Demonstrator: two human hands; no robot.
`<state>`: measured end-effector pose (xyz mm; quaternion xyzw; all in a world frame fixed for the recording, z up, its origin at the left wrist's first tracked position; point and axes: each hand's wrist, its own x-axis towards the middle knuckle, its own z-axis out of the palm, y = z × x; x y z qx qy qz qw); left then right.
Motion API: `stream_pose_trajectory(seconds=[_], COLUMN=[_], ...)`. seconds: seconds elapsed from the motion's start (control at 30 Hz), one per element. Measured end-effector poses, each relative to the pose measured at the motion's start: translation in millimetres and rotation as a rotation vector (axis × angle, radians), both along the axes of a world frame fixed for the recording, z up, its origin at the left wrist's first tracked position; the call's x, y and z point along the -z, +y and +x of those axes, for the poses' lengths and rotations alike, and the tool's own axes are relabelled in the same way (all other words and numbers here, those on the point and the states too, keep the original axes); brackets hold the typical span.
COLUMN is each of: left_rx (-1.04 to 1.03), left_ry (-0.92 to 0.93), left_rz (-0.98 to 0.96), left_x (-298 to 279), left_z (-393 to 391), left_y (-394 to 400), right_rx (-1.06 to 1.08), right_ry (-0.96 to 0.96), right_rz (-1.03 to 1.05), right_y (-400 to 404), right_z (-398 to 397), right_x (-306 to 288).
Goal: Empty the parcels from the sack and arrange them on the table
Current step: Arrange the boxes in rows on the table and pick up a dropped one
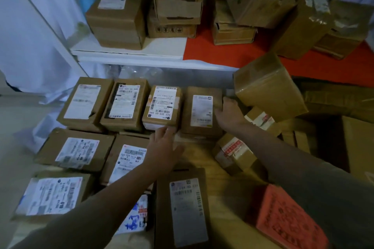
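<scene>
Several brown cardboard parcels with white labels lie in rows on the wooden table (194,153). My left hand (165,147) reaches forward with straight fingers touching the near edge of a labelled parcel (162,103) in the back row. My right hand (229,112) holds the right side of the neighbouring parcel (202,110), fingers curled over its edge. A larger plain box (269,85) leans tilted just right of that hand. Two small taped boxes (234,153) (261,119) lie under my right forearm. No sack is in view.
A raised shelf (129,50), part white and part red, carries stacked cartons (178,2) at the back. More cartons (303,24) pile at the back right. A long parcel (182,206) and a red-printed parcel (287,222) lie near me.
</scene>
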<state>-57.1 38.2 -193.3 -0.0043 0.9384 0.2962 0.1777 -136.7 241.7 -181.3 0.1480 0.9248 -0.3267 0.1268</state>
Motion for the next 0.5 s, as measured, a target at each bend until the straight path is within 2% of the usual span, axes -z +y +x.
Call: stream_pose_trajectory(seconds=[0.1,0.17,0.23,0.33,0.43,0.5], left_rx=[0.037,0.047,0.049,0.027,-0.029,-0.032], left_ry=[0.040,0.058,0.051,0.035,-0.002,-0.021], left_rz=[-0.032,-0.070,-0.120,-0.198,-0.263,-0.318], left_x=[1.2,1.5,2.5,3.3,2.0,3.7], left_z=[8.9,16.7,27.7,48.3,74.9,94.5], left_y=[3.4,4.4,8.3,16.8,32.0,42.2], right_rx=[-0.161,-0.337,-0.613,-0.981,-1.123,-1.150], right_ry=[0.108,0.071,-0.047,-0.177,-0.024,0.116], right_rz=[-0.136,-0.130,0.051,0.490,0.814,0.871], right_y=[27.6,48.4,69.4,87.3,92.2,87.7], right_z=[19.6,35.3,50.5,64.0,67.5,67.5], right_x=[-11.4,-24.4,-40.7,-41.0,-25.6,-22.0])
